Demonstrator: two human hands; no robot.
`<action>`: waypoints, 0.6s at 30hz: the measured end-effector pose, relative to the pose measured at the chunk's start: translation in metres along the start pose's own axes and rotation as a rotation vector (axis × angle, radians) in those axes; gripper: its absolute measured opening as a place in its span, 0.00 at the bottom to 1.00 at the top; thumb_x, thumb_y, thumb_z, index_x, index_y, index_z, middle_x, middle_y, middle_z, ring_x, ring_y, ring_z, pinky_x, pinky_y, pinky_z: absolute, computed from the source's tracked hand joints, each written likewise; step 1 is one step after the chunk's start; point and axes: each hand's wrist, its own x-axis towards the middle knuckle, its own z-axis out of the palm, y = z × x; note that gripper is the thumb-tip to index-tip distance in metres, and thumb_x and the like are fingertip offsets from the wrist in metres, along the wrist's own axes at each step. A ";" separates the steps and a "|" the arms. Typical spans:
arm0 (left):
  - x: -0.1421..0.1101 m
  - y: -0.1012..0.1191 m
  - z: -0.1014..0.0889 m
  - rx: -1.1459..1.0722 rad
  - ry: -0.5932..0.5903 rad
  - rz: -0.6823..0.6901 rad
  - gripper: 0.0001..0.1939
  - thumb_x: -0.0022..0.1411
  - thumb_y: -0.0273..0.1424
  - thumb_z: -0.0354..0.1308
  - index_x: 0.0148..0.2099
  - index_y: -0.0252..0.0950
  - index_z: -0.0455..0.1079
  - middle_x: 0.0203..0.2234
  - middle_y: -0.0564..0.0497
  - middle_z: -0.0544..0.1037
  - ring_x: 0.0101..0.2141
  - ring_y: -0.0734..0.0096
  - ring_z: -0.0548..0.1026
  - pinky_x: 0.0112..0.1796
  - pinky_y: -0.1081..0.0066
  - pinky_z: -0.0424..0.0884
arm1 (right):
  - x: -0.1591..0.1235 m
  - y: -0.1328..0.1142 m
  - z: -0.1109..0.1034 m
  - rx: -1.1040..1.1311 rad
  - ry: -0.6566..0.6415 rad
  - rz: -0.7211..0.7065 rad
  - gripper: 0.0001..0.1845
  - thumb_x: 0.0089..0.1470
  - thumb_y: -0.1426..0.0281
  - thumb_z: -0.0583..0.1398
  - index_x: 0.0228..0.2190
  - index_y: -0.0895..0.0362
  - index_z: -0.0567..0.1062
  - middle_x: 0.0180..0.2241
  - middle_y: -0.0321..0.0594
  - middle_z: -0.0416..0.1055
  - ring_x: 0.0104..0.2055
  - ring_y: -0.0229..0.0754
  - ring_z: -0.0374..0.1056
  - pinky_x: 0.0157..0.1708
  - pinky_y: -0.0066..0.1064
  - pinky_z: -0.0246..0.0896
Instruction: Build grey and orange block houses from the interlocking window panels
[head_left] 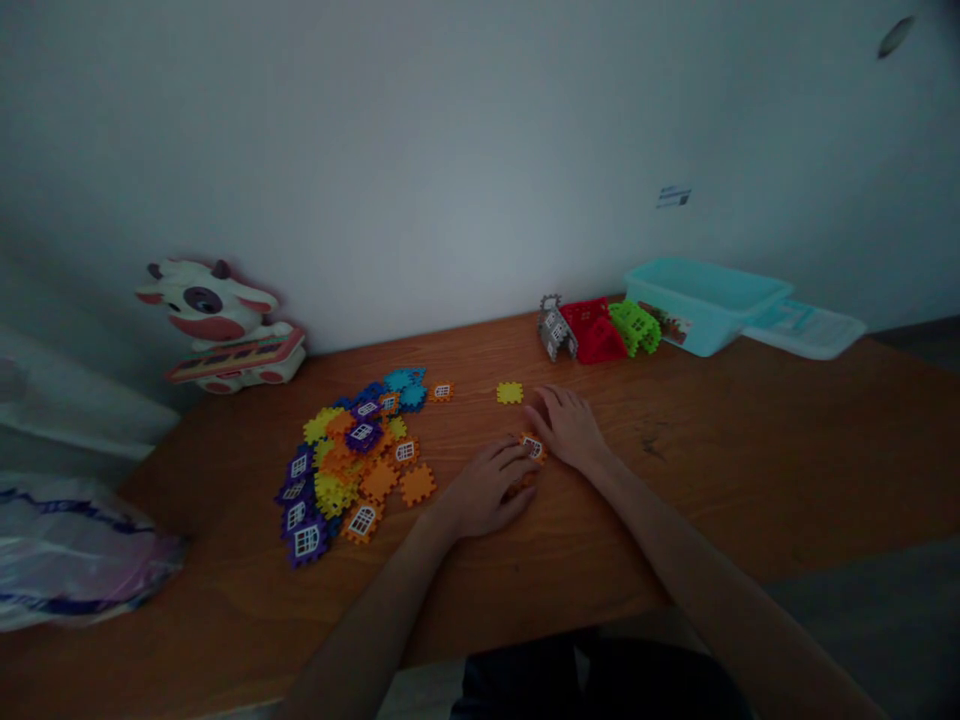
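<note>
An orange window tile (pixel 533 447) with a white frame lies between my hands on the wooden table. The fingers of my left hand (pixel 487 490) are bent around its left side, with more orange partly hidden under them. My right hand (pixel 571 428) rests on its other side, thumb near the tile's upper edge and fingers apart, reaching past it. Beyond the hands lies a plain yellow tile (pixel 510 393). Another orange window tile (pixel 442 391) is further left. A heap of interlocking tiles (pixel 352 450), in purple, yellow, orange and blue, spreads to the left of my left hand.
Joined grey pieces (pixel 556 330), red pieces (pixel 600 332) and green pieces (pixel 636 328) stand near the wall. Beside them are a turquoise bin (pixel 705 300) and a pale lid (pixel 814 330). A cow-shaped keyboard toy (pixel 232 325) and a plastic bag (pixel 75 550) are at left.
</note>
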 end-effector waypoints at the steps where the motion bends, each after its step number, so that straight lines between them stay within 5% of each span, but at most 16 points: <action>1: 0.000 0.000 0.000 -0.014 -0.002 0.017 0.20 0.72 0.38 0.50 0.62 0.37 0.67 0.61 0.44 0.72 0.65 0.58 0.64 0.66 0.55 0.61 | 0.002 -0.002 0.004 -0.016 0.006 0.056 0.23 0.67 0.60 0.52 0.55 0.59 0.71 0.57 0.59 0.71 0.59 0.62 0.66 0.58 0.56 0.57; 4: 0.001 0.001 -0.001 -0.034 0.010 0.016 0.21 0.71 0.38 0.52 0.62 0.37 0.67 0.61 0.44 0.72 0.64 0.58 0.65 0.65 0.54 0.62 | 0.010 -0.008 0.015 0.016 0.011 0.113 0.26 0.69 0.61 0.47 0.58 0.64 0.69 0.57 0.65 0.70 0.61 0.64 0.65 0.60 0.60 0.53; 7: 0.001 0.001 0.000 -0.036 0.016 0.005 0.20 0.71 0.38 0.53 0.61 0.37 0.68 0.60 0.44 0.73 0.63 0.59 0.67 0.65 0.55 0.63 | 0.017 -0.009 0.020 0.120 -0.043 0.046 0.24 0.69 0.60 0.48 0.58 0.56 0.70 0.57 0.53 0.73 0.62 0.57 0.65 0.64 0.58 0.48; 10: 0.001 0.001 0.000 -0.036 0.008 0.006 0.20 0.71 0.38 0.53 0.61 0.37 0.68 0.59 0.44 0.73 0.63 0.59 0.66 0.65 0.56 0.62 | 0.019 -0.002 0.018 0.264 -0.092 -0.027 0.21 0.70 0.59 0.47 0.54 0.48 0.73 0.54 0.41 0.76 0.59 0.46 0.70 0.63 0.47 0.57; 14: 0.001 0.003 0.001 -0.018 0.041 -0.020 0.20 0.71 0.38 0.52 0.61 0.37 0.67 0.62 0.43 0.70 0.64 0.59 0.65 0.65 0.56 0.63 | 0.013 0.012 0.007 0.415 -0.022 0.049 0.24 0.70 0.59 0.43 0.54 0.53 0.72 0.51 0.47 0.77 0.51 0.47 0.74 0.51 0.43 0.69; 18: 0.003 0.007 0.000 0.085 0.138 -0.208 0.22 0.70 0.41 0.54 0.61 0.37 0.66 0.60 0.41 0.70 0.60 0.56 0.68 0.62 0.54 0.66 | 0.003 0.012 -0.006 0.448 -0.098 -0.003 0.17 0.65 0.57 0.55 0.41 0.53 0.78 0.39 0.44 0.79 0.40 0.47 0.75 0.42 0.41 0.71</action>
